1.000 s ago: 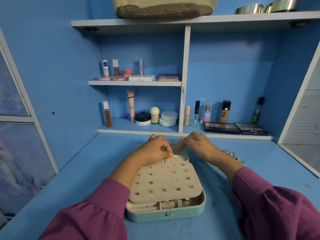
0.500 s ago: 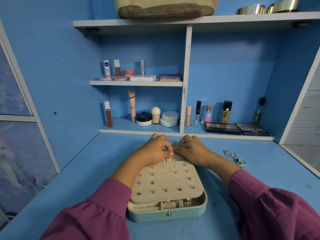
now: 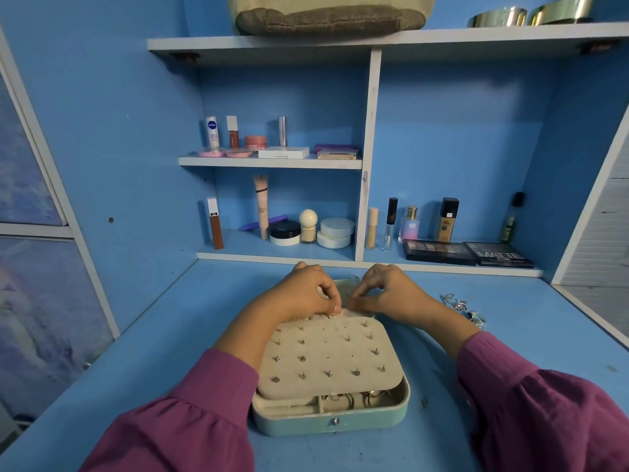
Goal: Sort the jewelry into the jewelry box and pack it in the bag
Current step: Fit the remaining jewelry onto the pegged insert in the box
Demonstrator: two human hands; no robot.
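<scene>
Jewelry box [image 3: 332, 415] sits on the blue worktop [image 3: 170, 335] in front of the person, open, mint shell with cream lining; cream earring panel [image 3: 326, 359] lies flat over the tray, studded with small posts, a few holes bare; rings [image 3: 360, 398] show in the slot under its near edge.

Left hand [image 3: 299, 296] and right hand [image 3: 388, 294] meet at the panel's far edge; fingers of both curled tight, tips nearly touching, pinching something too small to make out; likely a stud or its backing, cannot tell which.

Loose silver pieces [image 3: 459, 306] lie on the worktop to the right of the box, well apart from the hands; not yet sorted. Bag [image 3: 326, 15] is up on the top shelf [image 3: 476, 37], olive fabric, looks soft and slack.

Handling judgement: studs are light, hard, slippery, easy to drop and lose; take by the head with fingertip pinch, post down into the hole; the silver pieces look chain-like, limp and prone to tangle; lift by one end, not a bunch. Panel looks padded and stiff enough to lift by its edge. Box looks rigid and light; close before moving, grip both short sides, keep level so contents stay put; bag needs one hand holding its mouth open.
</scene>
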